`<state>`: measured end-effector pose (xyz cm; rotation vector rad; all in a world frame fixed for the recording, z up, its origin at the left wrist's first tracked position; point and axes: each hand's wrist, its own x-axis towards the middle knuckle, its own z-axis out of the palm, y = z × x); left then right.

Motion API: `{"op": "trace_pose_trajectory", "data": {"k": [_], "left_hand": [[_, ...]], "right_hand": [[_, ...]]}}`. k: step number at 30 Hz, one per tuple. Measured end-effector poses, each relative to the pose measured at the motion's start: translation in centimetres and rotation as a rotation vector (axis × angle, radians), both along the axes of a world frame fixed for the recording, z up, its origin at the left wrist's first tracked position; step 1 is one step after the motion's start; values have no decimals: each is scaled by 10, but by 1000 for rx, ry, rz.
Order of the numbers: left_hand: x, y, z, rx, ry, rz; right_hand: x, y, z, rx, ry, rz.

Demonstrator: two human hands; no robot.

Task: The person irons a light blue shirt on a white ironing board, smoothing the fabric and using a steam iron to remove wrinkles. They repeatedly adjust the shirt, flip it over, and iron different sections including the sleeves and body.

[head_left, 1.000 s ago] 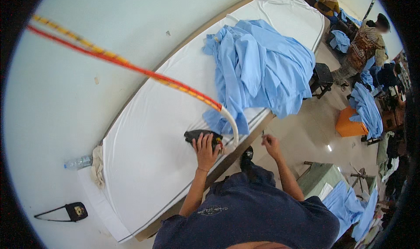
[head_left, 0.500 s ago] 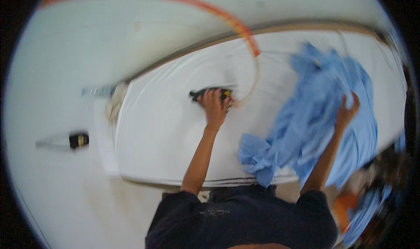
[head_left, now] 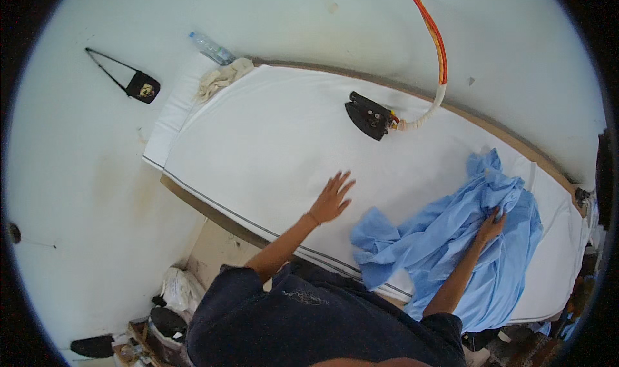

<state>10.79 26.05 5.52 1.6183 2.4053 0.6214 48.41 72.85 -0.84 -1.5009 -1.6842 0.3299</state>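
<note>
Head view shows us the light-blue cloth (head_left: 445, 247) heaped on the right part of the white-covered counter (head_left: 258, 148), our right hand (head_left: 492, 226) bent into its folds, though we cannot tell whether it pinches them. Our left hand (head_left: 330, 199) is over the bare white cover, fingers spread and holding nothing. Beyond it we see a black iron (head_left: 369, 115) lying on the counter, joined to a red-and-yellow hose (head_left: 435, 35), and farther off a clear bottle (head_left: 213, 48) beside a beige rag (head_left: 222, 78).
</note>
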Motion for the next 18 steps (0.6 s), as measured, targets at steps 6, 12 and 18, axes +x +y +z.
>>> {"op": "trace_pose_trajectory", "data": {"k": [6,12,18], "left_hand": [[48,-67,15,375,-478,138],[10,-150,70,1340,-2164,-506],[-3,-241,89,1321,-1682,-331]], "right_hand": [[-124,-247,89,463,166,741],[-204,-510,258,-215,-115,1828],[-192,-536,311,-375,48,1768]]}}
